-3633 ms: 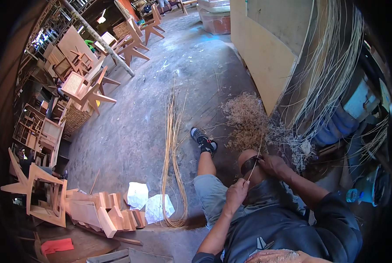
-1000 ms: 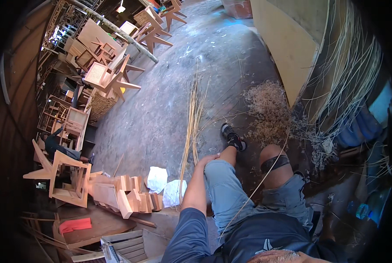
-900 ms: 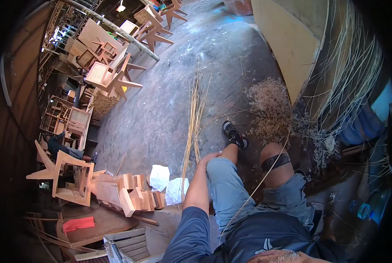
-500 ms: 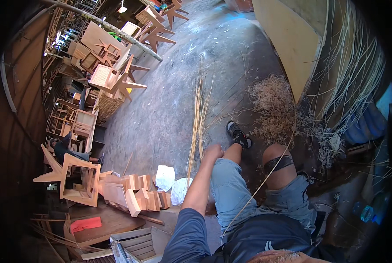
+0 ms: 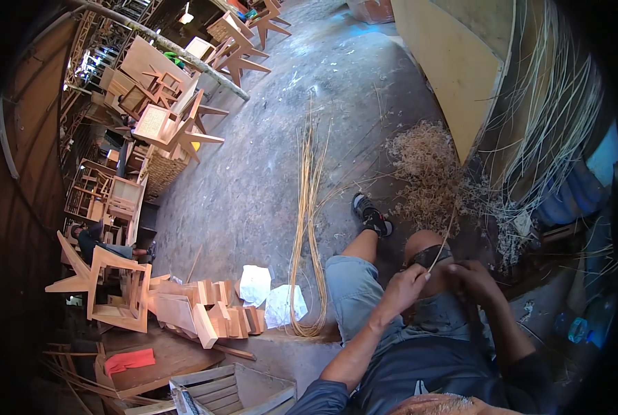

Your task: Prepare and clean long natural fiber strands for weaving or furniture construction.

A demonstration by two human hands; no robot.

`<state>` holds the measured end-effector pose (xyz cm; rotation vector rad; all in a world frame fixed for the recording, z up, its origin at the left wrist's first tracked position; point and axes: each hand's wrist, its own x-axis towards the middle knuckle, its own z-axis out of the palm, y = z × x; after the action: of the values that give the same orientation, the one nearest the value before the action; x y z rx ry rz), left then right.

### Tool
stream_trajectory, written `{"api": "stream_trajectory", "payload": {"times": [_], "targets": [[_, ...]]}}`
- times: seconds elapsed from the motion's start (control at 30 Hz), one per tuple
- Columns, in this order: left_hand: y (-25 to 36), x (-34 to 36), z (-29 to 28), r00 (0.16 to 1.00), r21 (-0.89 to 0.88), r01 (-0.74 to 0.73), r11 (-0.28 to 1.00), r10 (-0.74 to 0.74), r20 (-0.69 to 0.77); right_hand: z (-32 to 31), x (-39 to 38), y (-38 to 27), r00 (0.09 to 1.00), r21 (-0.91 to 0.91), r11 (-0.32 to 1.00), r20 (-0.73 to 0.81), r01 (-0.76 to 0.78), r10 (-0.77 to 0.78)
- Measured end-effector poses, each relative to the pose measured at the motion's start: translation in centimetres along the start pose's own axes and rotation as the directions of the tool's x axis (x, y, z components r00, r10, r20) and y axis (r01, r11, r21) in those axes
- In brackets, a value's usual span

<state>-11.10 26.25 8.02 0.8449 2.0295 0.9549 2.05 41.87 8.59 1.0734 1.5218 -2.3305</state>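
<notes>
Both my hands sit over my right knee [image 5: 423,250]. My left hand [image 5: 404,290] pinches a thin cane strip [image 5: 444,235] that runs up toward the shavings pile [image 5: 426,169]; my right hand [image 5: 471,280] is closed beside it, whether on the strip I cannot tell. Open floor [image 5: 254,187] lies to my left past the long cane bundle [image 5: 307,207]; wood blocks [image 5: 205,315] crowd the lower left. Half a second ago my left hand was down at the bundle; the right was out of sight.
</notes>
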Motion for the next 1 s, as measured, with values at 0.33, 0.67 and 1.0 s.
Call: {"api": "stream_trajectory", "payload": {"times": [0.33, 0.67, 1.0], "targets": [[-2.9, -7.4, -1.7, 0.991, 0.041, 0.124, 0.991, -0.122, -0.046, 1.4, 3.8, -9.5, 0.926, 0.213, 0.901, -0.094, 0.377, -0.365], [-12.8, -14.8, -8.2, 0.733, 0.086, 0.473, 0.877, -0.338, -0.591, -12.2, 14.2, -9.8, 0.406, -0.121, 0.742, -0.773, 0.659, -0.487], [-12.3, -19.8, -14.6, 0.726, -0.020, 0.542, 0.840, -0.481, -0.491, -1.7, 19.3, -12.3, 0.857, -0.098, 0.918, -0.333, 0.383, -0.393]]}}
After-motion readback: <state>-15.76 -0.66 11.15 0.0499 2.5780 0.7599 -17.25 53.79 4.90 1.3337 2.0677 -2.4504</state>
